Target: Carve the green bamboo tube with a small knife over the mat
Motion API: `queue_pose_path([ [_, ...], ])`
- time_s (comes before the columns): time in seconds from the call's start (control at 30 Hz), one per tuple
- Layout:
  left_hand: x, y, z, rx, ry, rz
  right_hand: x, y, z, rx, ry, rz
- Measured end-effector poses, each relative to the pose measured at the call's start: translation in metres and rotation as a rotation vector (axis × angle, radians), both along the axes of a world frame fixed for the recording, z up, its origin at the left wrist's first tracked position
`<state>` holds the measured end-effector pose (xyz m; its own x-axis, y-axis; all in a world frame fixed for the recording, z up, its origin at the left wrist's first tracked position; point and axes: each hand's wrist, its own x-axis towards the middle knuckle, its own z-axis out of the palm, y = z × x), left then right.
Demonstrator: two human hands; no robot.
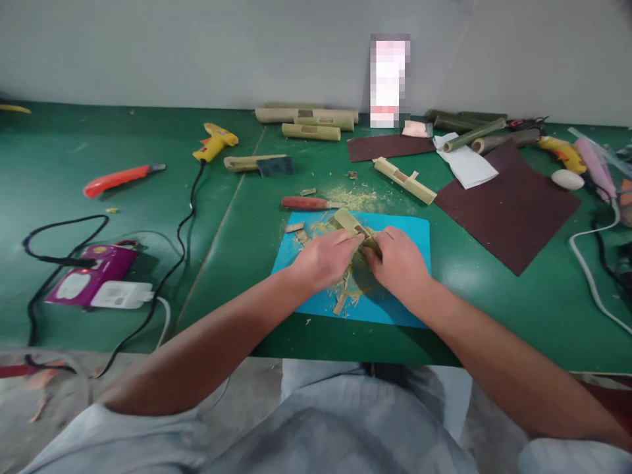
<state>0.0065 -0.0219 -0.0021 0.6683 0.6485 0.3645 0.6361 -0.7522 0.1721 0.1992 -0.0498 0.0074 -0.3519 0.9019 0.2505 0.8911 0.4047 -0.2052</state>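
Observation:
A short pale-green bamboo tube (347, 220) with a cut opening lies slantwise over a blue sheet (417, 289). My right hand (401, 258) is wrapped round its near right end. My left hand (332, 259) is closed in a pinch at the opening; whatever its fingers hold, if anything, is hidden. Bamboo shavings and small chips (340, 301) are strewn over the sheet around both hands. Just beyond the sheet rests a red-handled carving tool (305, 203), its metal end pointing right, beside a patch of pale sawdust (353, 196).
More cut bamboo tubes (311, 132) stand at the back, another (405, 180) to the right. A yellow glue gun (214, 142), a red utility knife (121, 180) and a purple power strip (93, 273) with cords are left. Brown sheets (513, 210) lie right. A blurred upright screen (390, 82) leans on the wall.

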Motion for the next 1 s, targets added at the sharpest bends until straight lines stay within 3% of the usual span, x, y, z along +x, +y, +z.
queue_pose_path([
  [0.13, 0.0018, 0.0012, 0.0007, -0.003, 0.014, 0.003, -0.0008, -0.0009, 0.0005, 0.024, -0.033, 0.055],
  [0.3, 0.002, 0.002, 0.0, -0.006, 0.022, 0.001, -0.0001, 0.0003, -0.0007, 0.006, 0.043, -0.007],
  [0.43, 0.0015, 0.0013, 0.0001, 0.002, 0.011, -0.01, -0.0005, -0.0001, -0.0016, 0.046, -0.007, 0.058],
  [0.6, 0.0014, 0.0002, 0.0014, -0.012, 0.02, 0.015, 0.0011, 0.0014, -0.0012, 0.001, 0.048, -0.007],
  [0.77, 0.0011, 0.002, -0.0006, -0.036, 0.023, 0.014, -0.0005, -0.0017, -0.0009, 0.024, -0.044, 0.04],
  [1.0, 0.0022, 0.002, 0.0034, -0.048, 0.051, 0.017, 0.0025, -0.0039, 0.0006, 0.029, 0.031, 0.035],
])
